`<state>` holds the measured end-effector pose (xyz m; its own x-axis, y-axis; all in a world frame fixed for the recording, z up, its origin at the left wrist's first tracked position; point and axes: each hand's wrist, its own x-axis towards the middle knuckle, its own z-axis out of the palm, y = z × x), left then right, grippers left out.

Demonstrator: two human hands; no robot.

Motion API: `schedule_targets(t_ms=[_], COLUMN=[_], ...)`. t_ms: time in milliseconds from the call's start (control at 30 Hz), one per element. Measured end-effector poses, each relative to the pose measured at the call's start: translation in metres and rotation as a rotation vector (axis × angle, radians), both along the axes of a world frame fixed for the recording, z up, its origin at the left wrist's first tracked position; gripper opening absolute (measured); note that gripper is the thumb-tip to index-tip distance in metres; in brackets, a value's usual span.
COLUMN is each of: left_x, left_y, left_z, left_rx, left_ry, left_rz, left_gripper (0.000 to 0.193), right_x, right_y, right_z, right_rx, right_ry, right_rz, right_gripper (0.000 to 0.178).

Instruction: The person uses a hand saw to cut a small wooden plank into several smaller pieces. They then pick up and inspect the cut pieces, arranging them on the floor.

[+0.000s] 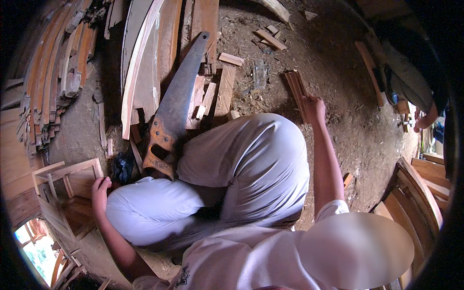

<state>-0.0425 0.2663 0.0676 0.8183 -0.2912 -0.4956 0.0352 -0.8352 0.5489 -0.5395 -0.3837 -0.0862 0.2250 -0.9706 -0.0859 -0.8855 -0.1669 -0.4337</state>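
On the far left, my left hand (100, 185) has its fingers curled over the edge of a small open wooden box frame (79, 166). Out to the right, my right hand (315, 107) is closed around the near end of a short bundle of brown wood strips (296, 87), held just over or against the dirt ground. Between my hands, a handsaw (175, 96) with a worn wooden handle leans with its handle by my bent legs (251, 159) and its blade pointing away. A black crumpled thing (122, 166) sits beside the box frame.
Long boards (154, 53) lie beyond the saw, and stacked curved planks (53, 72) stand at the far left. Offcuts (231, 59) litter the dirt floor (343, 63). Another person's hand (425, 121) shows at the right edge, above curved wooden pieces (411, 203).
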Motion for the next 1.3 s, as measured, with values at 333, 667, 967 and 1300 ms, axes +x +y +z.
schedule_targets(t_ms=[333,667,967,1300], left_x=[-0.011,-0.023,-0.030,-0.030], left_y=[-0.014,-0.030,-0.037,-0.003], left_z=[0.014,0.032,0.031,0.003], left_rx=[0.011,0.059,-0.040,-0.133], left_ry=[0.025,0.046,0.021,-0.076], left_rz=[0.039,0.027,0.210,0.290], left_gripper=[0.034,0.037,0.047,0.037], right_x=[0.017,0.013,-0.048,-0.049], right_y=[0.027,0.036,-0.022,-0.052], right_z=[0.012,0.004,-0.064,-0.080], right_rx=[-0.189,-0.501,-0.295,-0.393], right_ry=[-0.056,0.083,0.544,0.435], right_rz=[0.139,0.276,0.354,0.398], right_gripper=[0.051,0.044,0.063,0.073])
